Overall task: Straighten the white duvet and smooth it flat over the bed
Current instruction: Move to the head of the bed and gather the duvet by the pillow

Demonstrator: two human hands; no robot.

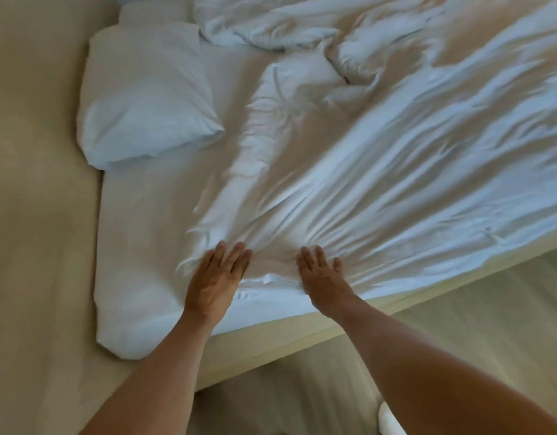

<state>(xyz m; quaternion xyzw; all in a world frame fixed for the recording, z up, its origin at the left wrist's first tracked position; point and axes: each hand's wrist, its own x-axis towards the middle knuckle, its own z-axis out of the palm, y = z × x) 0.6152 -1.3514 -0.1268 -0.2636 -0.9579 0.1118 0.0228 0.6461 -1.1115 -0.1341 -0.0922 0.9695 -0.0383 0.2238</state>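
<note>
The rumpled white fabric duvet (380, 171) lies across the bed, spreading from the near edge toward the far right. Long creases fan out over it from the spot where both hands rest. At the far side it is bunched into thick folds.

The left hand (216, 279) lies palm down on the duvet's near left edge, its fingers straight and close together, holding nothing. The right hand (321, 276) lies just beside it to the right, also flat on the duvet with straight, slightly spread fingers and nothing gripped. A low ridge of cloth sits between the two hands.

The white sheeted mattress (129, 277) shows bare to the left of the duvet. A plump white fabric pillow (145, 95) lies on it at the far left. The pale cream bed frame (270, 346) runs along the near edge, above a light striped floor (459, 324). A beige surface (35, 215) borders the bed on the left.
</note>
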